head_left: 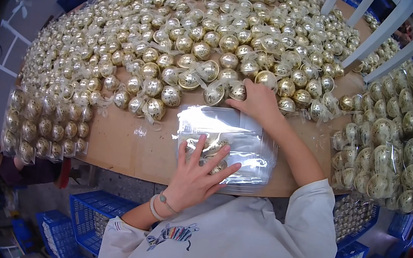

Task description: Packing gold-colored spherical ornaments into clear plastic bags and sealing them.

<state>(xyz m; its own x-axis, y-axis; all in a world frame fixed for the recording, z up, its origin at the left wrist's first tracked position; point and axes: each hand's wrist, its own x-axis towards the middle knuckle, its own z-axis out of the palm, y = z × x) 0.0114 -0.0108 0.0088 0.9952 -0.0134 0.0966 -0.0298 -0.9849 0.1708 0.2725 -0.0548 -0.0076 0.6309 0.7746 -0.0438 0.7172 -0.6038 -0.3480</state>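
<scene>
My left hand (202, 169) lies with its fingers spread on a clear plastic package (253, 150) at the table's near edge. A few gold balls (218, 165) show inside it, under and between the fingers. Just beyond the package, my right hand (258, 103) has thumb and forefinger on either side of a gold ball (237, 91) with dark markings and a sheer ribbon. That ball sits at the near edge of a large spread of similar balls; my other right fingers are partly hidden.
Gold balls with ribbons (198, 30) cover most of the brown tabletop (127, 145). Filled clear packs stand at the left (47, 127) and are stacked at the right (383, 156). White bars (377, 36) rise at the far right. Blue crates (95, 213) stand below the table.
</scene>
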